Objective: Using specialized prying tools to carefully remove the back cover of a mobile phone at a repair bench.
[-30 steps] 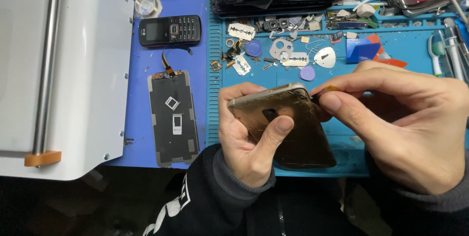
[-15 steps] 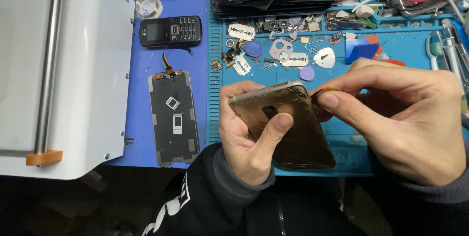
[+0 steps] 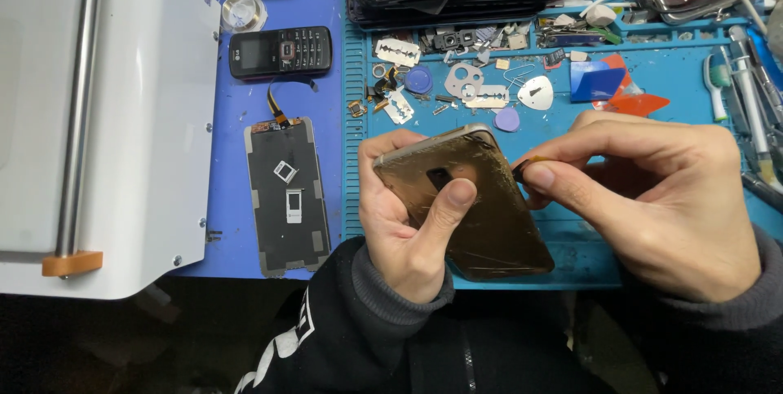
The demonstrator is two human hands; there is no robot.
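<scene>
We've got the phone [image 3: 473,198] up off the blue mat [image 3: 652,92], gold back facing us, tilted, low centre of view. Our left hand [image 3: 408,223] is wrapped round its left edge, thumb pressed on the back just below the dark cutout. Our right hand [image 3: 652,198] is pinched narrow on a small dark pick [image 3: 522,168], tip touching the phone's right edge near the top corner. On the mat behind: razor blades [image 3: 398,51], a white pick [image 3: 536,92], misc small metal bits. To the left, a loose screen [image 3: 287,194] lies face down w/ its flex cable, a black keypad phone [image 3: 280,51] just above it, and a white machine [image 3: 98,117] at far left.
</scene>
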